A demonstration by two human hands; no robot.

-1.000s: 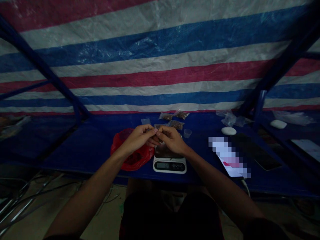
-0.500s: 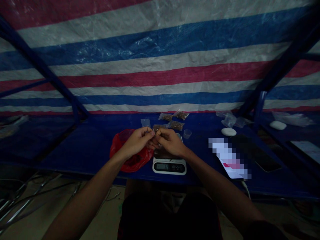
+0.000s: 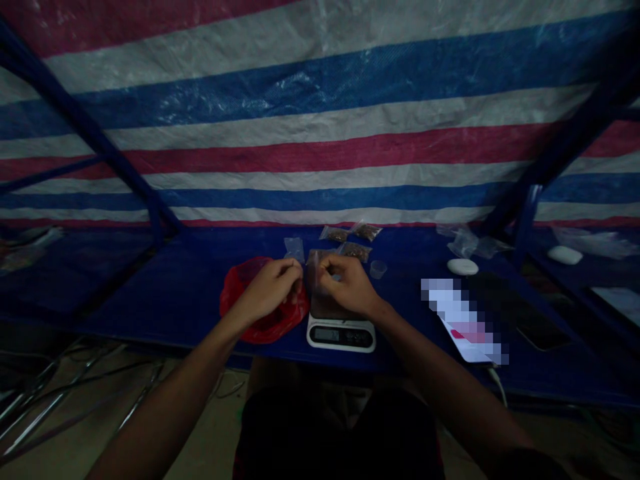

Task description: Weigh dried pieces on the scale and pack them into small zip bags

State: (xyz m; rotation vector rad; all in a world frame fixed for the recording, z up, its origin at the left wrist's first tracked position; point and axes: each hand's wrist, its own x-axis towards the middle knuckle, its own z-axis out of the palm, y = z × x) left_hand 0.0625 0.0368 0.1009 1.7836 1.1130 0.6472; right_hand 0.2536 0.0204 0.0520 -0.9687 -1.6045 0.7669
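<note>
My right hand (image 3: 347,283) pinches a small clear plastic bag (image 3: 315,270) above the weighing plate of a white digital kitchen scale (image 3: 341,336). To its left, my left hand (image 3: 275,288) hovers over the open red plastic bag (image 3: 235,283), fingers curled together; whatever they hold, if anything, is hidden. The red bag's contents look dark and cannot be made out. Just behind the hands lie several small clear bags filled with brown bits, one of them a filled bag (image 3: 356,252). An unfilled clear bag (image 3: 295,248) lies beyond my left hand.
A small clear plastic cup (image 3: 378,269) stands right of the scale. Farther right are a lit phone (image 3: 457,320) with a cable, a dark phone (image 3: 543,333), a white case (image 3: 463,267) and crumpled clear plastic (image 3: 465,241). Striped sheeting (image 3: 320,153) hangs behind the blue table (image 3: 165,287).
My hands, which met over the scale's left side, have come apart. The left has shifted slightly left; the right keeps the small clear bag, now more visible. The view has shifted slightly.
</note>
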